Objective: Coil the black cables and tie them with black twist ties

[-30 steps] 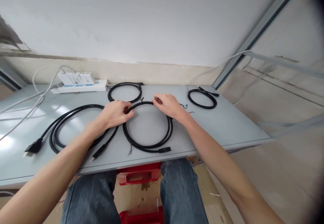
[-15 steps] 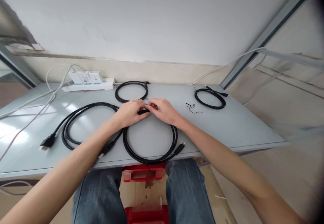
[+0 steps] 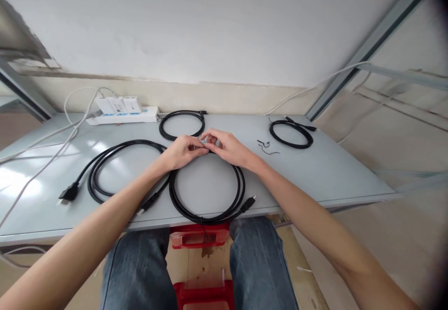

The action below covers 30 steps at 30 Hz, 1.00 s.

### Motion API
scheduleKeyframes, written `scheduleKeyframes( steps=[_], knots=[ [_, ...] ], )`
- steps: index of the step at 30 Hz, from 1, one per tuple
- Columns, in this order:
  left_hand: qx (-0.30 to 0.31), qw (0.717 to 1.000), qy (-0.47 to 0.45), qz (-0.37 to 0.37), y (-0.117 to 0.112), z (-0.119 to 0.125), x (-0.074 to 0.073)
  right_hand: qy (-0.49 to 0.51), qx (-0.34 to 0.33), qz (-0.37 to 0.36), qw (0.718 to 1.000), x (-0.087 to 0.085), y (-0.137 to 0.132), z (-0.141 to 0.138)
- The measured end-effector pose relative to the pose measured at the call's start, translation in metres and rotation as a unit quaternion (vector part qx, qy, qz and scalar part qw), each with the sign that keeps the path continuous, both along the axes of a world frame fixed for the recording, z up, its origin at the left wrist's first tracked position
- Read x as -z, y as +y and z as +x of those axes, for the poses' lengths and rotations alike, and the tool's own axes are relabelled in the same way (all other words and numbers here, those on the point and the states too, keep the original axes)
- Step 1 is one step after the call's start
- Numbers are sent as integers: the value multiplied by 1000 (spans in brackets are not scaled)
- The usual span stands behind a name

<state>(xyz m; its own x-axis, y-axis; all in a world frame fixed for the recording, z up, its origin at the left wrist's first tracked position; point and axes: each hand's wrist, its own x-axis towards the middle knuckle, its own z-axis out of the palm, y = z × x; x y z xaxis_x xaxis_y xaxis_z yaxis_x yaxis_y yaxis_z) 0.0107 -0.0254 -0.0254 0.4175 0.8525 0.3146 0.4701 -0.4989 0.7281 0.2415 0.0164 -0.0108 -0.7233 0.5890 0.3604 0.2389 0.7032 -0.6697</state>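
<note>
A coiled black cable (image 3: 241, 184) lies near the table's front edge, with a plug (image 3: 248, 204) at its right. A thin black tie (image 3: 202, 221) is wound round the coil's front side, its tail hanging over the edge. At the coil's far side, my left hand (image 3: 185, 151) is closed in a pinch round the cable. My right hand (image 3: 224, 146) meets it there, thumb and forefinger closed on a thin dark tie, mostly hidden by the fingers. To the left, a larger looped black cable (image 3: 91, 179) with a broad connector (image 3: 69, 192) lies partly under my left forearm.
Two smaller coiled cables lie farther back, one behind my hands (image 3: 163, 130) and one at the right (image 3: 294, 146). Loose black ties (image 3: 268, 149) lie between. A white power strip (image 3: 150, 115) with chargers stands by the wall. White cords (image 3: 45, 170) cross the left side.
My right hand has lifted slightly and its fingers have spread a little from my left hand. My left hand keeps its pinch at the coil's far side. The cables stay in place.
</note>
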Motion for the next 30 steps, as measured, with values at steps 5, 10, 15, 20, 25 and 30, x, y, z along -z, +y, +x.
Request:
scheduleKeyframes(
  steps=[5, 10, 15, 20, 25, 30],
  knots=[
    [2, 1000, 1, -14, -1, 0, -2, 13, -52, 12, 999, -2, 5, 6],
    [3, 1000, 5, -10, -1, 0, -5, 15, -36, 53, 998, -2, 6, 6],
    [19, 999, 5, -25, 1, -1, -2, -14, -41, 92, 995, -2, 8, 7],
    [21, 999, 2, -30, 1, -1, -2, -25, -67, 104, 992, 1, 14, 8],
    [23, 999, 11, -23, -2, 1, -4, -41, -56, 113, 991, 4, 18, 8],
    [1, 999, 33, -2, -4, 2, -6, -55, -55, 71, 994, 5, 13, 5]
  ],
)
